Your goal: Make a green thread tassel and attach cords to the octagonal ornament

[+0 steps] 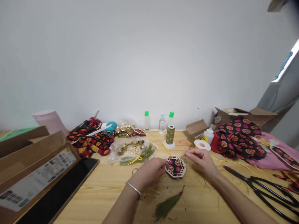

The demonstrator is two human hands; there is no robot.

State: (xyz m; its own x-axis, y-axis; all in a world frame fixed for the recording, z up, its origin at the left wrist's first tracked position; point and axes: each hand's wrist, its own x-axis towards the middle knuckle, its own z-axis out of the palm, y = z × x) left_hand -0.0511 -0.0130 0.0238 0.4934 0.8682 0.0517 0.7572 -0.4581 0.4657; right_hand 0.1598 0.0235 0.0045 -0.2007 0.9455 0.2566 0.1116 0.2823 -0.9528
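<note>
My left hand [151, 171], with a silver bangle on its wrist, grips the left edge of an octagonal ornament [175, 167]. The ornament has a white lattice frame over dark patterned fabric, with a small loop at its lower edge. To its right, my right hand [202, 161] is closed in a pinch, fingertips near the ornament's upper right side. Something thin, like a cord or thread, seems to run from those fingertips; I cannot make it out clearly. A green tassel [168, 205] with a red top lies below the ornament on the wooden table [98, 193].
Black scissors [261, 186] lie at right, near patterned fabric [240, 138]. A green thread spool [170, 134], a glue bottle [207, 136] and a ribbon roll [202, 145] stand behind my hands. A bag of gold bells [133, 147] and cardboard boxes [39, 149] are at left.
</note>
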